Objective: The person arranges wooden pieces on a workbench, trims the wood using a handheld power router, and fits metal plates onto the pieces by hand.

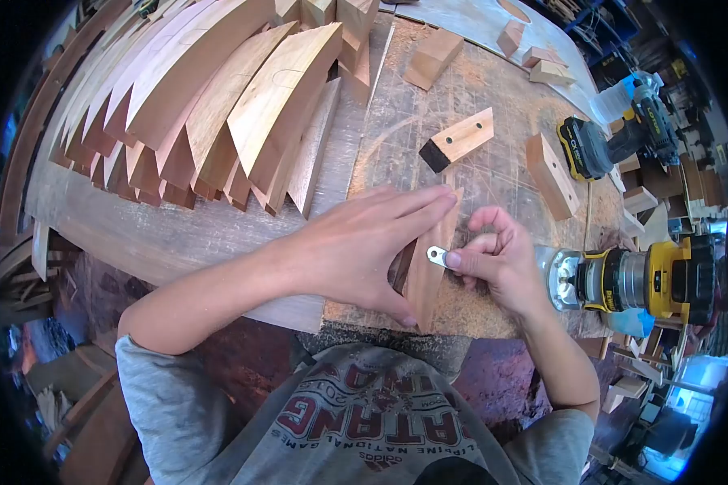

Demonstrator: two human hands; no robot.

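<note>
My left hand [362,246] grips a wooden block [430,287] near the bench's front edge, thumb at its near end and fingers at its far end. Between the thumb and fingers of my right hand [497,263] is a small metal plate with a round hole [437,255], held over the block's upper face. Whether the plate touches the wood I cannot tell. Just beyond lies a wooden block with a black end [461,139] and two dark holes. Another drilled block [552,178] rests to the right of it.
Stacked curved wooden pieces [279,97] fill the left of the workbench [380,174]. A yellow-and-black router [631,279] lies at the right edge, with a cordless drill [623,137] behind it. Several wood offcuts [434,58] sit at the back, amid sawdust.
</note>
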